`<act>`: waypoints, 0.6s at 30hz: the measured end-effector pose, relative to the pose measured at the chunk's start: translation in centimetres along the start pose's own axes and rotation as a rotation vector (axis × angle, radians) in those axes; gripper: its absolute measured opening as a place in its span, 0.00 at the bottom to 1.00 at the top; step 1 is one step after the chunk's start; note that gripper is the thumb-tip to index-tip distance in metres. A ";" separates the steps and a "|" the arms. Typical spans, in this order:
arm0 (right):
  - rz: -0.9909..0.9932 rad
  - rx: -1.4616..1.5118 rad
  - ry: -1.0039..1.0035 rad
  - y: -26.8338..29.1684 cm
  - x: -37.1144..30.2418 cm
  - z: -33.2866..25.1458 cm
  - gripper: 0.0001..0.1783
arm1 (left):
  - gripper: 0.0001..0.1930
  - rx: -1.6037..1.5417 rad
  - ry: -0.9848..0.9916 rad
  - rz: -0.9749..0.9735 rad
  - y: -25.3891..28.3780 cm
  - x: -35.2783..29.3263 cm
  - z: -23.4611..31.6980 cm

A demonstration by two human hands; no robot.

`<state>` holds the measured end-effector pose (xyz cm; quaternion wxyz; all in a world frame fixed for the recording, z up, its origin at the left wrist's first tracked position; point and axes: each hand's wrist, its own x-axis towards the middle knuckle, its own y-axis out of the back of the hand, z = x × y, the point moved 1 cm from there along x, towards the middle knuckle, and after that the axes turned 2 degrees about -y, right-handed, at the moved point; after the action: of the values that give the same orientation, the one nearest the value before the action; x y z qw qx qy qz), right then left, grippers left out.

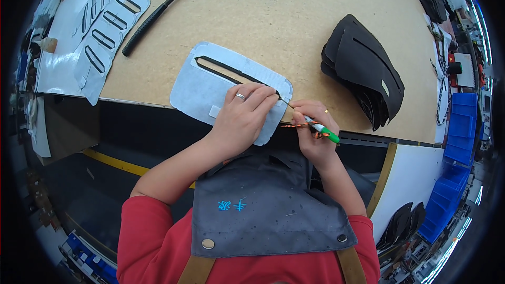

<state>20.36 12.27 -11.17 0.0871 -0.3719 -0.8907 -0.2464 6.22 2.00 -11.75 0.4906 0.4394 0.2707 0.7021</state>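
Observation:
A pale blue-white panel (192, 81) with a long black-edged slot lies across the table's near edge, its lower part overhanging. My left hand (244, 110), a ring on one finger, is closed on the panel, fingertips together at the right end of the slot; its thumb is hidden. My right hand (318, 134) is closed round a slim tool (330, 135) with a green-and-white handle and orange cord wound about it. The tool's thin shaft reaches the slot's right end beside my left fingertips.
A hammer (163, 8) lies at the far left, beside several slotted pale pieces (108, 34). To the right, a stack of black panels (363, 63) rests on the brown tabletop (273, 16). Blue bins (460, 126) line the right side; a white board (413, 173) stands below.

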 end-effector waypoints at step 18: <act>0.052 0.384 -0.548 0.5 2.2 1.0 0.05 | 0.17 0.132 -0.025 -0.062 0.1 0.0 0.1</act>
<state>19.18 14.48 -11.11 -0.0808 -0.4235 -0.9015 0.0374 6.28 1.96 -11.65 0.4854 0.4709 0.3240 0.6615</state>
